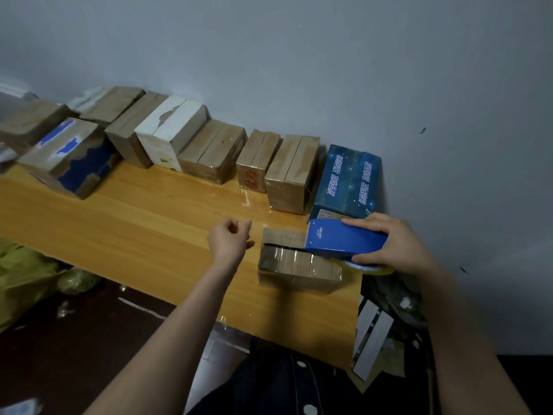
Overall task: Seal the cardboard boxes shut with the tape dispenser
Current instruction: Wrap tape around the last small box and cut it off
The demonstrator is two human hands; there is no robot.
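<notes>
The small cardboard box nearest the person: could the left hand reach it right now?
Probably yes. The left hand is beside the small cardboard box, only bare table between them. The blue tape dispenser in the right hand covers just the box's right end.

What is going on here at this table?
A person is taping a small cardboard box on the wooden table. The right hand grips the blue tape dispenser, whose front end sits on the box top by the open seam. The curled left hand holds nothing beside the box. More boxes line the wall.
</notes>
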